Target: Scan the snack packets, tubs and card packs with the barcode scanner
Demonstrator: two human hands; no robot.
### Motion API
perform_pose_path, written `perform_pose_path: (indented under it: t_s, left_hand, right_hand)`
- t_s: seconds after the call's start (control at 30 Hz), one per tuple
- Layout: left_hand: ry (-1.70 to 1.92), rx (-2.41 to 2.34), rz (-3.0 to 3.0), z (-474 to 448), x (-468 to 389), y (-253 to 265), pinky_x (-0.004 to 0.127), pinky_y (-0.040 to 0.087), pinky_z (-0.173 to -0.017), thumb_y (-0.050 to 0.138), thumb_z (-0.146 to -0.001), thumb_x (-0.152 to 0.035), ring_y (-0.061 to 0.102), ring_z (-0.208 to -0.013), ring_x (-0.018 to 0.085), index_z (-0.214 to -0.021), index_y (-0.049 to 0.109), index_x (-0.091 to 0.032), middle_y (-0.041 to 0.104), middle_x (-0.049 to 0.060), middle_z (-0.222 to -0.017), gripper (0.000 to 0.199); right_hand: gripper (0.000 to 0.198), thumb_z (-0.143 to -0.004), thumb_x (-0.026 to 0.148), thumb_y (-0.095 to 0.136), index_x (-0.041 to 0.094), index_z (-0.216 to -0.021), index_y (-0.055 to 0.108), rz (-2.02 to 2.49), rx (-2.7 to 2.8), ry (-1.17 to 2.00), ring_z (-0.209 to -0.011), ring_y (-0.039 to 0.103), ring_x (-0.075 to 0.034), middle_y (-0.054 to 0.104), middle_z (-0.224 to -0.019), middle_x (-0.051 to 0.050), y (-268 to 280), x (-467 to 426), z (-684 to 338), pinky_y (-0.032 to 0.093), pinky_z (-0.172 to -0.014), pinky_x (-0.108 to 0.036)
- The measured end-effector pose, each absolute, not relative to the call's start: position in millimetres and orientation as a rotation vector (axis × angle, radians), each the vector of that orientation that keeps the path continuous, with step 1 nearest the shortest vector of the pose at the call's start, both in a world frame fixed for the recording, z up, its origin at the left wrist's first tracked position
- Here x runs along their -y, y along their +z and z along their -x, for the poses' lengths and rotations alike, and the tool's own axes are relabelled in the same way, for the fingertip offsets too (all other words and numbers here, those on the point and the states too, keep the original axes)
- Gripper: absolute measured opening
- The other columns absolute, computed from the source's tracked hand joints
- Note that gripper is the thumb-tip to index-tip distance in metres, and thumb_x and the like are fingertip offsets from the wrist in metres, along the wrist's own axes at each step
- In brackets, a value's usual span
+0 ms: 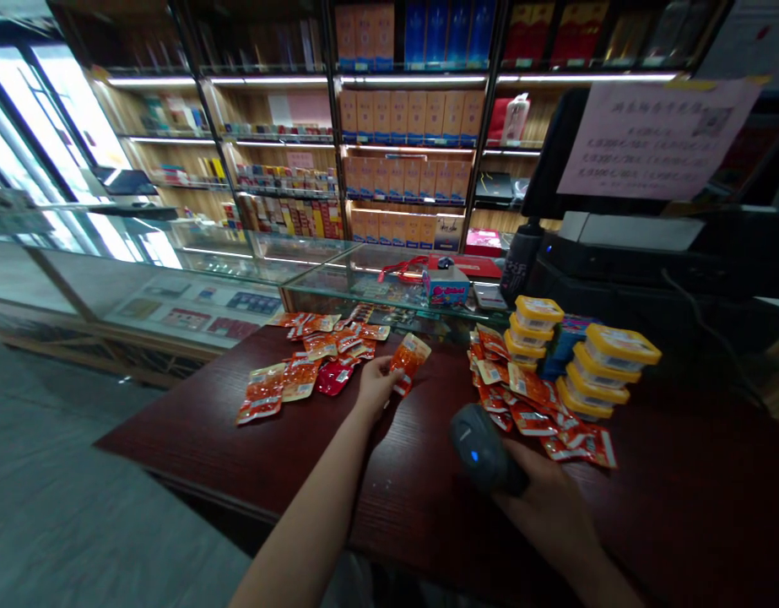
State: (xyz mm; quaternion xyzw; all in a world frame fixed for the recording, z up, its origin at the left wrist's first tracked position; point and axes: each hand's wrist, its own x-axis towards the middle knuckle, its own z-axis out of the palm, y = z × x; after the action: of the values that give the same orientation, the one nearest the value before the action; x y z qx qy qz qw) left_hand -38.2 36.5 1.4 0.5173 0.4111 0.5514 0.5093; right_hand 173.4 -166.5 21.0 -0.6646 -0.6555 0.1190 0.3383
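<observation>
My left hand (376,384) holds one small orange snack packet (409,356) up above the dark red counter (237,447). My right hand (544,507) grips a dark handheld barcode scanner (481,452) with a blue light on it, its head turned toward the held packet. Left of my left hand several orange and red snack packets (304,367) lie spread on the counter. A second heap of snack packets (528,401) lies right of the scanner.
Two stacks of yellow-lidded tubs (608,371) stand behind the right heap. A black cash register (648,253) with a paper notice (655,139) fills the right. Glass display cases (237,270) and lit shelves of boxes (405,160) stand behind the counter.
</observation>
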Motion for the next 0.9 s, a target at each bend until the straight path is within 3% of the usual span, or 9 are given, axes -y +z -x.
perform_pose_path:
  t_s: [0.17, 0.27, 0.37, 0.7, 0.9]
  left_hand:
    - [1.373, -0.97, -1.151, 34.6, -27.6, 7.1, 0.024, 0.048, -0.05, 0.077, -0.055, -0.031, 0.06, -0.051, 0.013, -0.076, 0.054, -0.016, 0.062, -0.001, -0.062, 0.034]
    - [1.354, -1.014, -1.176, 33.9, -27.5, 5.0, 0.021, 0.044, -0.045, 0.079, -0.055, -0.035, 0.056, -0.045, 0.011, -0.069, 0.05, -0.017, 0.058, -0.003, -0.057, 0.037]
    - [1.335, -1.011, -1.193, 33.5, -28.5, 1.8, 0.02, 0.041, -0.044, 0.08, -0.053, -0.036, 0.056, -0.046, 0.011, -0.065, 0.046, -0.017, 0.056, -0.004, -0.055, 0.041]
    - [1.385, -1.115, -1.37, 34.2, -26.1, 3.2, 0.018, 0.032, -0.044, 0.077, -0.054, -0.032, 0.044, -0.046, 0.007, -0.058, 0.048, -0.017, 0.05, -0.006, -0.05, 0.033]
    - [1.341, -1.049, -1.271, 34.2, -30.3, -2.5, 0.019, 0.033, -0.043, 0.079, -0.053, -0.036, 0.048, -0.043, 0.008, -0.061, 0.046, -0.018, 0.051, -0.006, -0.052, 0.038]
  right_hand:
    - [0.038, -0.071, 0.047, 0.064, 0.021, -0.099, 0.065, 1.506, 1.364, 0.577, -0.087, 0.066, -0.024, 0.072, -0.095, -0.005, 51.3, 164.2, -155.1, 0.051, -0.075, -0.033]
    - [0.037, -0.065, 0.048, 0.069, 0.02, -0.089, 0.065, 1.497, 1.198, 0.751, -0.061, 0.061, -0.018, 0.068, -0.067, -0.001, 60.1, 160.6, -145.4, 0.048, -0.055, -0.028]
    - [0.039, -0.063, 0.051, 0.071, 0.019, -0.083, 0.062, 1.47, 1.078, 0.94, -0.04, 0.045, -0.011, 0.052, -0.045, 0.006, 62.5, 156.7, -135.6, 0.036, -0.04, -0.024]
    - [0.044, -0.061, 0.057, 0.072, 0.018, -0.078, 0.058, 1.392, 0.995, 0.969, -0.035, 0.041, -0.009, 0.048, -0.042, 0.008, 60.5, 146.8, -120.5, 0.033, -0.036, -0.022]
    - [0.043, -0.063, 0.058, 0.071, 0.019, -0.073, 0.057, 1.37, 0.999, 0.977, -0.035, 0.04, -0.009, 0.046, -0.041, 0.008, 59.2, 146.6, -120.9, 0.034, -0.036, -0.022]
